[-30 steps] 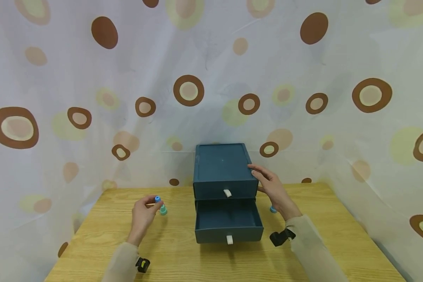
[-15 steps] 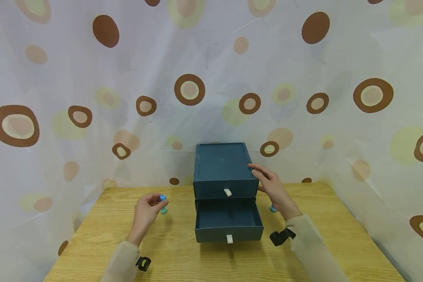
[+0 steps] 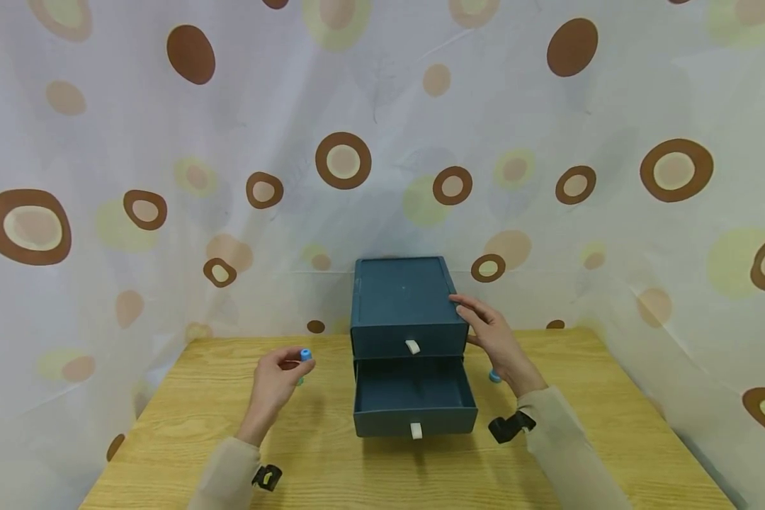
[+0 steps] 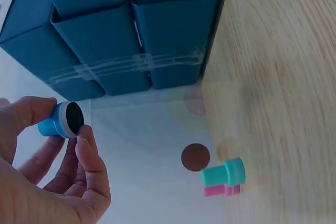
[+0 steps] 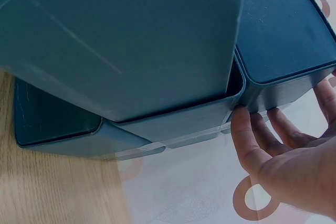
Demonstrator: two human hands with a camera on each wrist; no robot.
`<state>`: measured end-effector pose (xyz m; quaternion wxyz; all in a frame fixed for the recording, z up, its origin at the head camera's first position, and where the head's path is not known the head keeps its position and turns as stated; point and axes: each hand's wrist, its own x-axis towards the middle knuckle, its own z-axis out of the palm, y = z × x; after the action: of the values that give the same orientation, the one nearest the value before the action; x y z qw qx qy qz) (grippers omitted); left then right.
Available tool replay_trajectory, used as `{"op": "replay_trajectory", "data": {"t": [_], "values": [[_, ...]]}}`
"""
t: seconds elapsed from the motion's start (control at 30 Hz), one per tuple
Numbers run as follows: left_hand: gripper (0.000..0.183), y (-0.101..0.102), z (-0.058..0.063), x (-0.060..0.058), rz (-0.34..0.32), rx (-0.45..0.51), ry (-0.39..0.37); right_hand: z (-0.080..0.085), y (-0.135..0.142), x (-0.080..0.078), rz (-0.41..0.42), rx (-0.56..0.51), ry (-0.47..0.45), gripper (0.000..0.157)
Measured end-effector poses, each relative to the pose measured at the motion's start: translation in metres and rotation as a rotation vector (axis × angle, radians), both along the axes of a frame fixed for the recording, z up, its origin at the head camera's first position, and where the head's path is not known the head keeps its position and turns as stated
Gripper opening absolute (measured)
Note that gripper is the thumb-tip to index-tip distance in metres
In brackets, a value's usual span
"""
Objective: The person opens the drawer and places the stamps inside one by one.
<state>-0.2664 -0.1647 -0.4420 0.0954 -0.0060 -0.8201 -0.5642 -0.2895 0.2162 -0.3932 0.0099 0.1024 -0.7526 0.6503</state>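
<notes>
My left hand [image 3: 275, 379] pinches a small blue stamp [image 3: 306, 353] between thumb and fingers, held over the table to the left of a dark blue drawer unit [image 3: 401, 290]. Up close, the left wrist view shows the stamp's white ring and dark round face. One lower drawer [image 3: 382, 426] stands pulled out, with a white tab on its front. My right hand [image 3: 499, 347] rests at the unit's upper right side; in the right wrist view its fingertips [image 5: 241, 115] lie against the side wall.
A teal stamp-like piece [image 4: 223, 174] and a pink one [image 4: 220, 190] stand on the table at the left, mostly hidden behind the left hand in the head view. Another blue piece [image 3: 495, 377] stands right of the unit. A patterned curtain [image 3: 382, 142] hangs behind.
My left hand has moved right toward the drawer unit with the blue stamp, now covering most of the teal piece. My right hand has stayed at the unit's side.
</notes>
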Motion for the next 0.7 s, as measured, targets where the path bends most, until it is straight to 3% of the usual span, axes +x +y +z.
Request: {"op": "replay_trajectory", "data": {"t": [0.23, 0.7], "values": [[0.023, 0.009, 0.003, 0.005, -0.025, 0.008, 0.067, -0.001, 0.0, 0.0, 0.007, -0.002, 0.0, 0.056], [0.025, 0.023, 0.009, 0.011, -0.065, -0.002, 0.089, -0.002, 0.0, -0.001, 0.019, -0.006, 0.004, 0.056]]}}
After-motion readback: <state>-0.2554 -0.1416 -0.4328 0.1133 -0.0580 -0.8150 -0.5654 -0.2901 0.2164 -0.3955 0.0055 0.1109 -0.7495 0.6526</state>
